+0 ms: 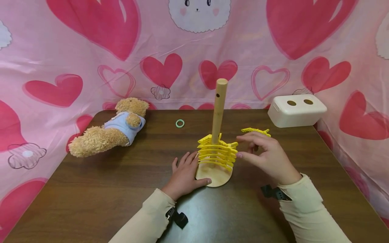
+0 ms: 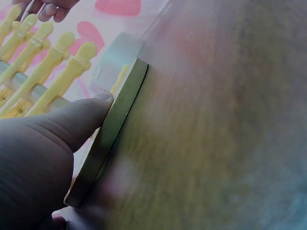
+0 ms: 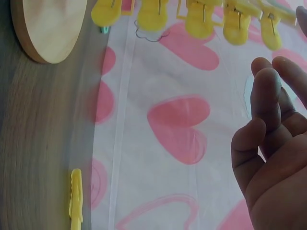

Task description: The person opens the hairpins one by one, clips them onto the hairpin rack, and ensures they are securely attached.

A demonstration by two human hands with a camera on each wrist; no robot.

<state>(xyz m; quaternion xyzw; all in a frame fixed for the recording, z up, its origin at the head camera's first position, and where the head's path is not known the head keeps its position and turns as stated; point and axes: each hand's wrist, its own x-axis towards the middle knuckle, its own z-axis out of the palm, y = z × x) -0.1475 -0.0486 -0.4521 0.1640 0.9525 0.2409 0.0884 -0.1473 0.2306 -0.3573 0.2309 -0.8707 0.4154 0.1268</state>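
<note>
A wooden post (image 1: 219, 111) stands upright on a round wooden base (image 1: 214, 179). Several yellow spring clips (image 1: 217, 153) sit stacked one above another around its lower part; their rounded ends and metal springs show in the right wrist view. My left hand (image 1: 184, 177) rests at the base's left side, fingers spread, thumb (image 2: 88, 120) pressing on the base near its edge. Just right of the stack is my right hand (image 1: 267, 153), fingers loosely bent and apart, with nothing held between them. Behind it a loose yellow clip (image 1: 255, 131) lies on the table, partly covered by the hand.
At the left of the brown table (image 1: 121, 189) lies a teddy bear (image 1: 117, 128) in a light blue top. A small mint-green ring (image 1: 180, 123) is behind the post. The white box (image 1: 296, 111) with two round holes stands at the back right, before a pink heart-patterned cloth.
</note>
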